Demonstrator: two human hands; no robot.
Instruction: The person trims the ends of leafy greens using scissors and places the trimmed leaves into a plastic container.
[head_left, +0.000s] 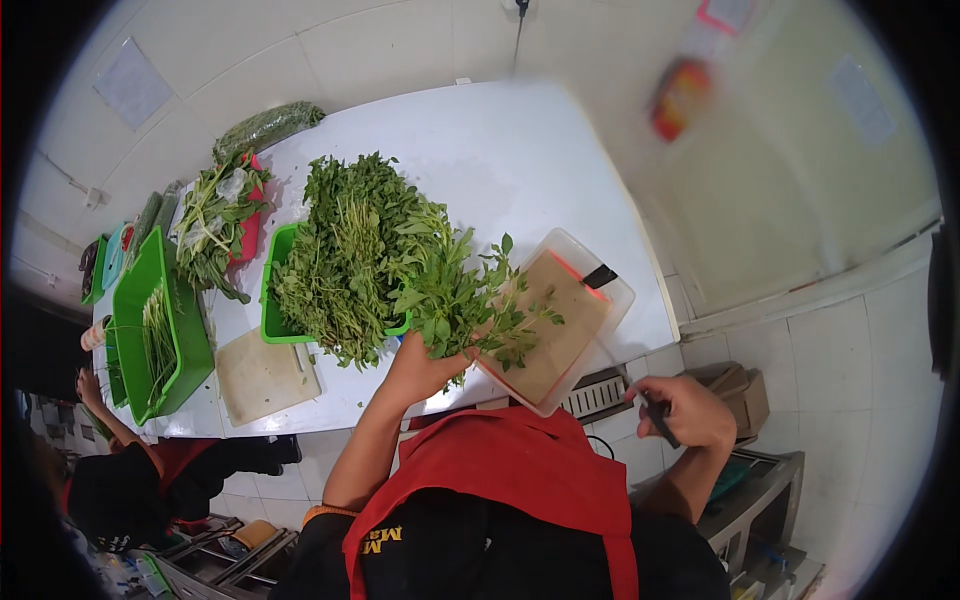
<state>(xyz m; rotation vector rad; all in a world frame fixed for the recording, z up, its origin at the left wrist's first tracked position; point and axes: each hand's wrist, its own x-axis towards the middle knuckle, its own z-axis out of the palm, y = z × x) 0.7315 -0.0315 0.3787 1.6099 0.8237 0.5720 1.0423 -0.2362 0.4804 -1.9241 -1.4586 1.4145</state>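
My left hand (431, 367) grips a bunch of leafy green herbs (457, 307) by the stems. Its leaves reach over a brown cutting board (559, 330) with a red edge, which lies on a translucent plastic tray (621, 311). Off the tray's front right side, my right hand (679, 412) is closed around the black handle of a knife (660, 424); its thin blade is blurred and points towards the board. Left of the bunch, a large heap of the same kind of greens (360, 240) overfills a green plastic crate (279, 300).
A white cutting board (262, 379) lies near the table's front edge. Further left, a green bin (191, 360) holds long green stalks. Leafy vegetables (214, 217) cover a pink-red container (251, 232). A co-worker (127, 480) stands at far left. Cardboard boxes (739, 397) stand right of the table.
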